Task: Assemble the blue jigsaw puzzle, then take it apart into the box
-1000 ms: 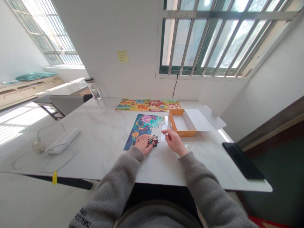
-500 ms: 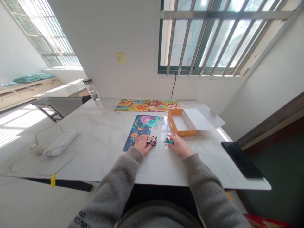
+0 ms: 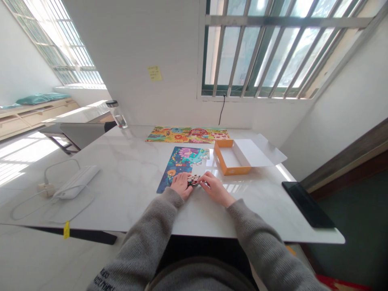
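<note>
A partly joined jigsaw puzzle [image 3: 173, 163] with a dark blue underwater picture lies flat on the white table [image 3: 127, 178]. My left hand [image 3: 181, 186] rests on its lower right part, fingers laid flat. Just past those fingertips is a brown-and-white patterned section [image 3: 193, 178]. My right hand [image 3: 216, 190] is closed in a pinch at the right edge of that section. It grips a small puzzle piece [image 3: 207, 184], mostly covered by the fingers. The puzzle's right side has a jagged edge of tabs, with white table showing beside it.
An open orange box [image 3: 236, 170] with its white lid folded out stands right of the puzzle. Behind lies a colourful animal picture strip [image 3: 182, 137]. A power strip [image 3: 78, 182] with cables is at left, a glass bottle [image 3: 118, 115] farther back, a black tablet [image 3: 307, 204] at right.
My right hand has moved left with the puzzle piece, from bare table to the patterned section's edge. My left hand has stayed on the puzzle.
</note>
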Tool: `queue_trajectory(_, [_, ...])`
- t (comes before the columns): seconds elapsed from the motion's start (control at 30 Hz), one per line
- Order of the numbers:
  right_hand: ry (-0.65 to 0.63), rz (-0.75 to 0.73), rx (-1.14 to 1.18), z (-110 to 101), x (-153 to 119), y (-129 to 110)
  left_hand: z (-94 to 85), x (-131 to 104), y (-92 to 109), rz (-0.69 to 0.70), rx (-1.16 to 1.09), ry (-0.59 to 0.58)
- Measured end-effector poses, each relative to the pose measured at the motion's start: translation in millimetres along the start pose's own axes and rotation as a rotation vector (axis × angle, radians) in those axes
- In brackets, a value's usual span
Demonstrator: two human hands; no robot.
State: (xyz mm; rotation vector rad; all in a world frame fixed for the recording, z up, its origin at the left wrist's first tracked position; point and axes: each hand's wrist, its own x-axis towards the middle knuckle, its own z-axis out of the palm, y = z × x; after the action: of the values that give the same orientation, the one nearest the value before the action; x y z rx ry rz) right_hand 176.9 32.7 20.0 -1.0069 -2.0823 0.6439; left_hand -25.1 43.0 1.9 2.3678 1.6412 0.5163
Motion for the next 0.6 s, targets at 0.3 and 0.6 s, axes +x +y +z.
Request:
queue_trajectory(0.3, [0.214,0.103,0.035,12.0,23.7,21.8,-4.3,1.9,3.7,-0.028,-0.064,-0.009])
queue_trajectory(0.6, [0.236,0.110,-0.435,16.4,79.2,76.7,-8.4,1.5,3.3,0.011,-0.093,0.003])
